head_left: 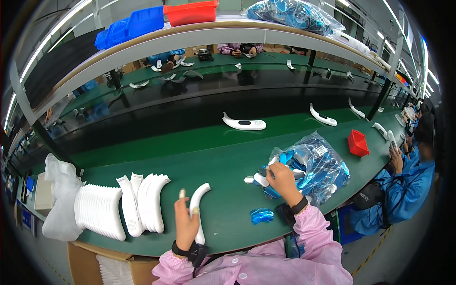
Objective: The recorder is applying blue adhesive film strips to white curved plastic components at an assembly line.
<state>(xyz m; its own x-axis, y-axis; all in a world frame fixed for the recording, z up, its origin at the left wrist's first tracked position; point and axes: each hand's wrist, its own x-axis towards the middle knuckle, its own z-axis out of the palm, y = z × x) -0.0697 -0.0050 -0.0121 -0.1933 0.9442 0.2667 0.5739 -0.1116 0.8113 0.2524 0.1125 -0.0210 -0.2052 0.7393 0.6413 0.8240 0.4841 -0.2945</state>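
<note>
On the green bench, a white curved handle-shaped shell lies in front of me. My left hand is just left of it, fingers apart and pointing up, its thumb against the shell's edge. Pale covers sit on the thumb and a fingertip. At the mouth of a clear plastic bag of small parts in shiny blue film, my right hand has its fingertips pinched together. What they pinch is too small to make out. A white oval piece lies beside those fingers.
Left stand rows of white curved shells and white foam wrap. A blue film piece lies near the front edge, a red bin at right. White devices rest on the belt beyond. A co-worker sits at right; a shelf spans overhead.
</note>
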